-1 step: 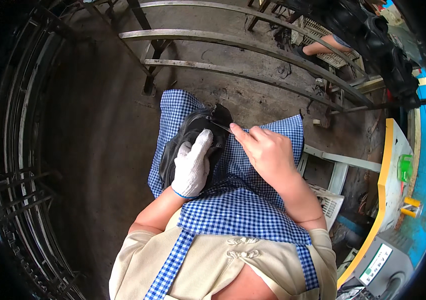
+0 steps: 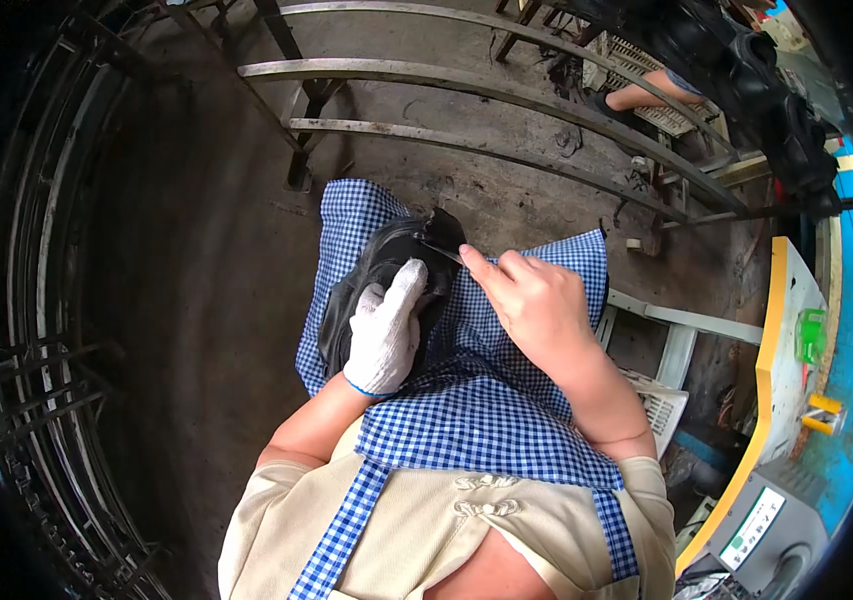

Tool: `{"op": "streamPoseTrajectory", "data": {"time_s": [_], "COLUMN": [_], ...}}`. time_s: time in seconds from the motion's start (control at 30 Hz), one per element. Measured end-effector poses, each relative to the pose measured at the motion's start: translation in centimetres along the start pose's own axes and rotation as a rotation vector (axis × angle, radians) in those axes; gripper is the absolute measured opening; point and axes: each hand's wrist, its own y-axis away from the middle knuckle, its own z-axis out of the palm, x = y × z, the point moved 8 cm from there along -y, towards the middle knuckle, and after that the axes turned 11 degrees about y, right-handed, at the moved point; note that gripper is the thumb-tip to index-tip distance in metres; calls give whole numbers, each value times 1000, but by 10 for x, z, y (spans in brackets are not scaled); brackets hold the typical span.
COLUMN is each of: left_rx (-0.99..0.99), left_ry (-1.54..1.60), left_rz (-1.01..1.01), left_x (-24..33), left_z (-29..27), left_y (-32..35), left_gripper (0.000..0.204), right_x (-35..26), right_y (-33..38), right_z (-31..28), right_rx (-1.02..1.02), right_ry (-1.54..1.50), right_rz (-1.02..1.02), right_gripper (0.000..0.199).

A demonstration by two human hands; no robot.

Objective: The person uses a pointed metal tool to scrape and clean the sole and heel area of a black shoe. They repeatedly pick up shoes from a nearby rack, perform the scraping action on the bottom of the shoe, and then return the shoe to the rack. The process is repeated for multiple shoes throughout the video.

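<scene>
My left hand (image 2: 384,335), in a white knit glove with a blue cuff edge, is closed on a black leather shoe (image 2: 386,245) that lies across my lap. Its thumb presses along the top of the shoe. My bare right hand (image 2: 543,300) is closed around a slim knife (image 2: 443,250), the handle hidden in the fist. The thin metal blade points left, against the shoe's far end, where a torn-looking black flap (image 2: 438,222) sticks up. A blue-and-white checked apron (image 2: 476,415) covers my lap beneath the shoe.
Metal rack rails (image 2: 466,88) cross ahead; another rack (image 2: 46,300) stands at the left. Black shoes (image 2: 746,80) line the upper right, near another person's leg (image 2: 641,93). A yellow-edged bench (image 2: 768,400) at right bears a green object (image 2: 810,335) and a yellow-banded roll (image 2: 823,413).
</scene>
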Motion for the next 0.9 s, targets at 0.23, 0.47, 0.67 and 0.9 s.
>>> {"op": "streamPoseTrajectory", "data": {"time_s": [0.23,0.47,0.67,0.9], "left_rx": [21,41,43,0], "left_ry": [-55,-64,-54,-33], "left_rz": [8,9,3,32], "left_x": [-2,-2,0,-2], "left_z": [-2,0,1,-4], "left_y": [0,-2,1,-4], "left_gripper": [21,24,35,34], "right_x": [0,0,3,7], "right_y": [-1,-5,-3,-1], "right_z": [8,17,28,41], "right_rx": [30,67,108,131], "right_ry": [-29,-119,-251,-440], "right_rz": [69,176,257,337], "right_gripper": [39,27,22,19]}}
